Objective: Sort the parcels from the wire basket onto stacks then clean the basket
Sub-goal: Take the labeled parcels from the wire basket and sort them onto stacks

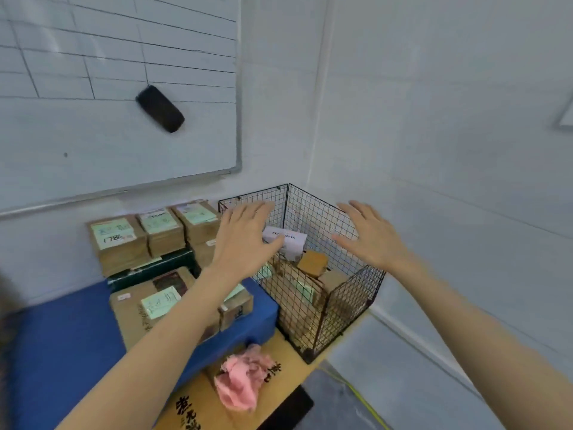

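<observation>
Left hand, right hand spread over basket.

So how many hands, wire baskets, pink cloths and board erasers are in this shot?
Hands: 2, the left hand and the right hand
Wire basket: 1
Pink cloth: 1
Black eraser: 1
Total: 5
</observation>
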`<act>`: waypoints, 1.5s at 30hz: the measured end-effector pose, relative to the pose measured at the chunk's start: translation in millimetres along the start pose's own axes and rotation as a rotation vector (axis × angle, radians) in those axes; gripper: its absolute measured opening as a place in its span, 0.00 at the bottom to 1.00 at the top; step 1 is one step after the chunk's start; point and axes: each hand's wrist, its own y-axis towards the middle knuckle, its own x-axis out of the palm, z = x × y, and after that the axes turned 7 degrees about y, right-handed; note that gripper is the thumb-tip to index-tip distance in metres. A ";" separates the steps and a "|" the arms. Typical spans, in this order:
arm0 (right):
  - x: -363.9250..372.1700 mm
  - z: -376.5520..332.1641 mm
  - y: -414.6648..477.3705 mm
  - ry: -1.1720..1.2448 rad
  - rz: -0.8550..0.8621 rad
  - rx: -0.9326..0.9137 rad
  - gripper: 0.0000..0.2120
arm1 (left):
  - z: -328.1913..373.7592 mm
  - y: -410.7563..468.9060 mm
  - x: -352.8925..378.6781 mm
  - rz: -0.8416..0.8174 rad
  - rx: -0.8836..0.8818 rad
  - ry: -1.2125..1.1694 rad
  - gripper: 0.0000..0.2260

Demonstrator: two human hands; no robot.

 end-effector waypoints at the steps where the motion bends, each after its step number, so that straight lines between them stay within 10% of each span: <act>1: -3.5 14.9 -4.1 0.012 -0.006 0.017 0.35 | 12.9 4.3 4.3 -0.010 0.014 0.001 0.30; 20: 22.5 179.5 85.8 0.102 -0.132 -0.035 0.33 | 100.3 164.3 115.7 -0.095 0.043 -0.004 0.31; 45: 236.1 246.1 234.7 0.030 -1.048 -0.206 0.38 | 108.8 160.3 340.9 -0.798 -0.303 -0.033 0.35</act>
